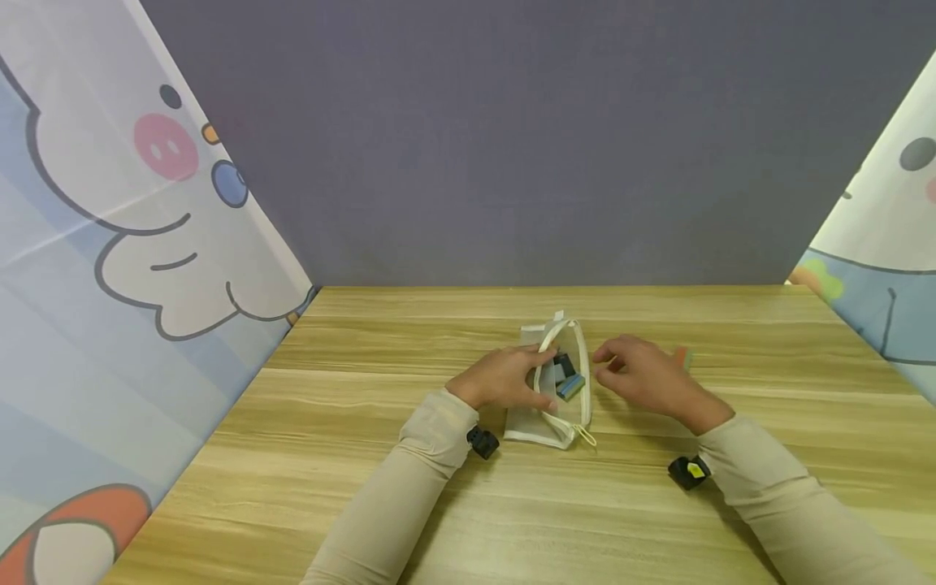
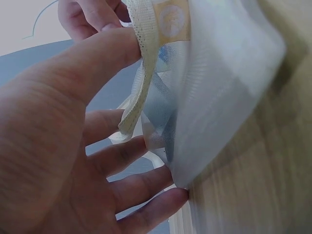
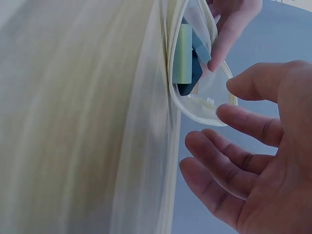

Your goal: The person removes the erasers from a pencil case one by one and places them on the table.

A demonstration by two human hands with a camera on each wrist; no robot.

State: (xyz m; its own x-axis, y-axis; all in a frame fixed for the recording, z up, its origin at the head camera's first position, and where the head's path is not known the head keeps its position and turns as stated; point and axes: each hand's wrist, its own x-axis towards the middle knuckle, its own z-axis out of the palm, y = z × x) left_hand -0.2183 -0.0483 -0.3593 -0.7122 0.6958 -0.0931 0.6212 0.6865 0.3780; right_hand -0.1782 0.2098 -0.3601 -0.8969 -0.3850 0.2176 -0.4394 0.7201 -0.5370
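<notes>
As one pouch [image 1: 548,380] gapes, two hands [image 1: 504,378] [image 1: 647,374] flank it

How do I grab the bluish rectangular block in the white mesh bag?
Try pinching the bluish rectangular block midway along its long sides, coming from the right through the mouth of the white mesh bag. The open mouth faces the right hand, and the narrow block lies just inside, so that's probably easiest.

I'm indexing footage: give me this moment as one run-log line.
left hand: touches open mesh pouch | right hand: empty, beside pouch | inside pouch: small items | partly hidden by right hand: orange-and-green item
</notes>
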